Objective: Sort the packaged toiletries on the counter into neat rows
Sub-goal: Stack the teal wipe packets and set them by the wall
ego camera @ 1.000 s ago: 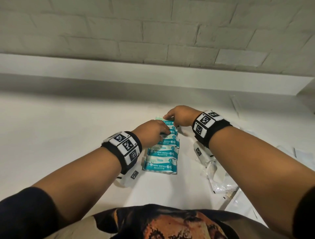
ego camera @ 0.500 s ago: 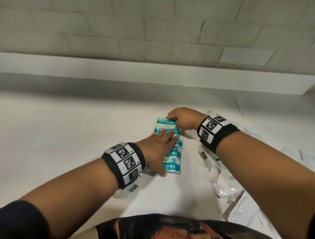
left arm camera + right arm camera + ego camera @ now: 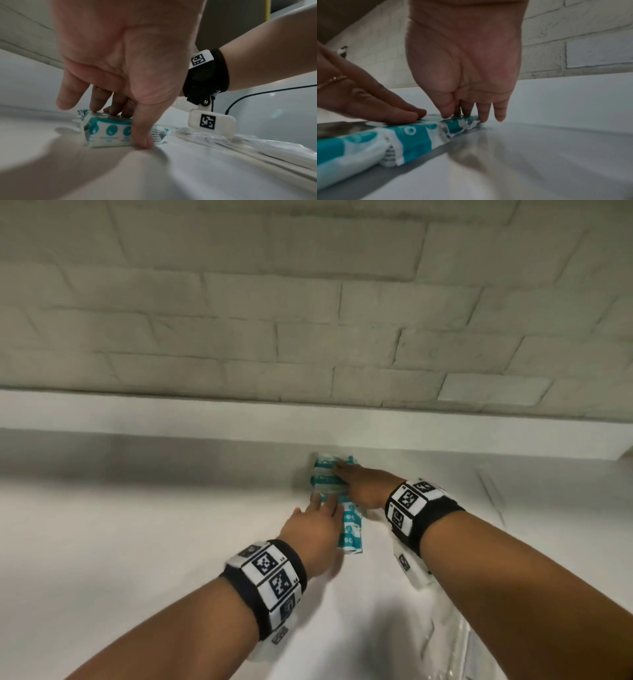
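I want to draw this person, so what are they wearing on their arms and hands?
Each wrist has a wide black band: the left wristband and the right wristband both carry white squares printed with black checker-like codes. A small white camera box with another code hangs under the right wrist, with a thin black cable behind it. There is a thin gold ring on the left hand. Forearms are bare.

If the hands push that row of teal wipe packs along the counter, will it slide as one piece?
Probably not rigidly: the wipe packs are separate soft pouches with crimped ends, so the row may buckle. They look light and glossy, so likely slide easily on the smooth counter. Flat-lying, they seem unlikely to roll.
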Action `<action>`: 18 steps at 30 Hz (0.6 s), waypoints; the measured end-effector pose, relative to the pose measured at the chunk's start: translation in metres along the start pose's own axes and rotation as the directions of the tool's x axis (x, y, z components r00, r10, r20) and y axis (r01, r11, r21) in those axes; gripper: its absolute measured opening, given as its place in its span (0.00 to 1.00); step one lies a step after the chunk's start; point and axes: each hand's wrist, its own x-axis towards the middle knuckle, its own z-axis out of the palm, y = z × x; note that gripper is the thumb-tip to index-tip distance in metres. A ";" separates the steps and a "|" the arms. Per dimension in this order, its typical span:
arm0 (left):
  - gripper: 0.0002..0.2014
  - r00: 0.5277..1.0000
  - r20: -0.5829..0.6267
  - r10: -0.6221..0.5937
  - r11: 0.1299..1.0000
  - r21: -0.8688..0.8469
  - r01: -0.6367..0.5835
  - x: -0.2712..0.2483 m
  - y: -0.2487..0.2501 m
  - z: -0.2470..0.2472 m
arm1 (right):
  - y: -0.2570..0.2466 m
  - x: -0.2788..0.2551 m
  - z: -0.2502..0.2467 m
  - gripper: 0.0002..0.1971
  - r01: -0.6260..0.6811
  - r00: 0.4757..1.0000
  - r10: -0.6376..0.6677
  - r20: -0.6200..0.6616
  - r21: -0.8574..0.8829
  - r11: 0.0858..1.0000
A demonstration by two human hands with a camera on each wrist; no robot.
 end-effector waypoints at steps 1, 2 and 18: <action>0.34 1.000 -0.018 -0.005 1.000 -0.020 0.004 0.008 -0.004 0.001 | 0.001 0.006 -0.005 0.25 -0.010 1.000 0.010 0.014 0.017 1.000; 0.33 0.999 -0.037 -0.007 0.999 -0.039 0.005 0.018 -0.008 0.001 | 0.004 0.016 -0.008 0.25 -0.015 1.000 0.014 0.016 0.032 0.999; 0.26 0.985 -0.092 -0.146 0.758 -0.650 0.052 0.059 -0.050 -0.053 | 0.045 0.027 -0.027 0.23 -0.152 0.930 0.331 -0.158 0.653 0.742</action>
